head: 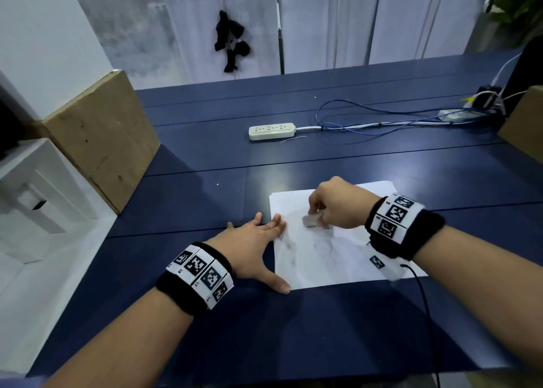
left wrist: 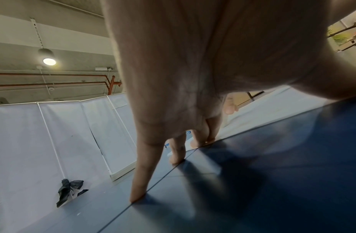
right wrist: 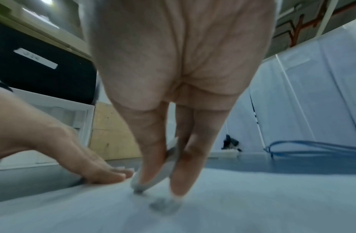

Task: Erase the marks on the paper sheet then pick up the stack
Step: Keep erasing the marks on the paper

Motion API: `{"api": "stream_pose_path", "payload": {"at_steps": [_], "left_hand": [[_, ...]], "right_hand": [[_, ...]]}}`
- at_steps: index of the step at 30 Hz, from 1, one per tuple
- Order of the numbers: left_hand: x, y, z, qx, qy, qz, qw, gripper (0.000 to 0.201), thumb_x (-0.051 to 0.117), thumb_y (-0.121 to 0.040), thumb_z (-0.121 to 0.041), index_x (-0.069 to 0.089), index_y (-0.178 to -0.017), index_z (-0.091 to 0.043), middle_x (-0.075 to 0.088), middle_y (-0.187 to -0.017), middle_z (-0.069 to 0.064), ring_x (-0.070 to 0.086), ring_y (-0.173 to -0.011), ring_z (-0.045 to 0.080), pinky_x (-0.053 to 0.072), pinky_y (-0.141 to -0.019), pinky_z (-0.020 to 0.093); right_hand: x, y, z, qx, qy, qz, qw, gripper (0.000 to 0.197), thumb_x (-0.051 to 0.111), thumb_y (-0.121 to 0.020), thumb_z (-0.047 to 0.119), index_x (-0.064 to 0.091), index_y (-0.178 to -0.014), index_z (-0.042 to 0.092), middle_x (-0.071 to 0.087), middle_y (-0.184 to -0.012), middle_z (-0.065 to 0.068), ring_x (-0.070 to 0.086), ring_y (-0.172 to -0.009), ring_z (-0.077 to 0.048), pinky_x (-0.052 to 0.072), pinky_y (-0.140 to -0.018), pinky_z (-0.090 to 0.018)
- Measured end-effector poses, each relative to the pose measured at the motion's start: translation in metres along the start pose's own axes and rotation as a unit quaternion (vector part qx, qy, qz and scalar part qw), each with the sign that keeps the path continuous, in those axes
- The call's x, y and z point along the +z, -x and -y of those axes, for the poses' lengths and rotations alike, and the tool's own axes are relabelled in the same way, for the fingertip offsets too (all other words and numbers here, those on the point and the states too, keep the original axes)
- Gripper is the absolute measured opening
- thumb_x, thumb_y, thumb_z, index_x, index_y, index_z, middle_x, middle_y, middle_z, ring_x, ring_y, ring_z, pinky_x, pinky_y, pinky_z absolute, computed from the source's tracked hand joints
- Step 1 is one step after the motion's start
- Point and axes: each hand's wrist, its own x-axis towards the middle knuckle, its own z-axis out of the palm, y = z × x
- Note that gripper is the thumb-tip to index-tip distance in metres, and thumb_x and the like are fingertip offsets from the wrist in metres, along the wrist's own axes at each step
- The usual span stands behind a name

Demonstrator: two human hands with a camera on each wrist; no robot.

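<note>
A stack of white paper sheets (head: 346,258) lies on the blue table, its top sheet smudged with faint grey marks (head: 291,245). My right hand (head: 335,205) pinches a grey-white eraser (head: 312,220) between thumb and fingers, its end pressed on the sheet (right wrist: 253,212). The right wrist view has the eraser (right wrist: 153,176) blurred, beside a grey smudge (right wrist: 163,206). My left hand (head: 258,246) lies flat with straight spread fingers, fingertips and thumb on the stack's left edge, palm on the table. Straight fingers (left wrist: 139,181) touch the table in the left wrist view.
A white power strip (head: 271,131) and blue cables (head: 382,120) lie farther back on the table (head: 205,199). A cardboard box (head: 100,140) stands at the left edge, another at the far right (head: 526,123). White panels close off the back.
</note>
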Motion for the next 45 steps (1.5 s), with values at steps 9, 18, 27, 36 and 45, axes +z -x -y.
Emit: {"api": "stream_pose_path", "payload": {"at_steps": [9,18,27,36,45], "left_hand": [[0.001,-0.001,0.001,0.002,-0.003,-0.002,1.000,0.139,0.066,-0.056,-0.090,-0.008,-0.159,-0.033,-0.014,-0.163,-0.023,-0.012,-0.153,0.015,0.011,-0.115,0.072],[0.003,-0.001,0.002,-0.001,0.007,-0.006,1.000,0.139,0.067,-0.055,-0.089,-0.007,-0.159,-0.035,-0.013,-0.163,-0.024,-0.013,-0.153,0.013,0.008,-0.116,0.071],[0.001,0.000,0.000,-0.002,0.005,-0.003,1.000,0.139,0.067,-0.055,-0.089,-0.006,-0.159,-0.034,-0.012,-0.163,-0.023,-0.012,-0.153,0.014,0.009,-0.116,0.071],[0.002,-0.002,0.001,-0.001,-0.001,-0.004,1.000,0.139,0.067,-0.055,-0.089,-0.008,-0.159,-0.034,-0.014,-0.163,-0.024,-0.012,-0.153,0.014,0.009,-0.115,0.072],[0.001,0.000,0.000,-0.003,0.000,-0.003,1.000,0.138,0.067,-0.056,-0.088,-0.008,-0.159,-0.034,-0.013,-0.163,-0.023,-0.012,-0.153,0.014,0.009,-0.115,0.072]], "right_hand": [[0.005,0.023,0.001,-0.079,-0.011,0.124,0.989,0.016,0.073,-0.086,0.036,0.075,-0.091,0.021,0.076,-0.079,0.002,0.069,-0.062,-0.012,0.053,-0.064,-0.019],[0.006,0.020,-0.003,-0.071,-0.036,0.097,0.992,0.018,0.071,-0.087,0.037,0.074,-0.090,0.019,0.074,-0.079,0.001,0.067,-0.063,-0.017,0.054,-0.063,-0.024],[0.001,-0.001,-0.010,-0.046,0.026,-0.006,0.999,0.025,0.071,-0.086,0.045,0.073,-0.089,0.020,0.060,-0.069,0.009,0.057,-0.067,-0.014,0.053,-0.072,-0.030],[0.011,0.022,-0.004,-0.105,0.019,0.107,0.989,0.019,0.071,-0.087,0.041,0.071,-0.090,0.022,0.072,-0.075,0.003,0.064,-0.064,-0.011,0.053,-0.067,-0.024],[0.014,0.032,-0.010,-0.108,-0.010,0.103,0.989,0.015,0.067,-0.092,0.036,0.062,-0.079,0.029,0.069,-0.073,0.007,0.064,-0.059,-0.011,0.050,-0.058,-0.020]]}}
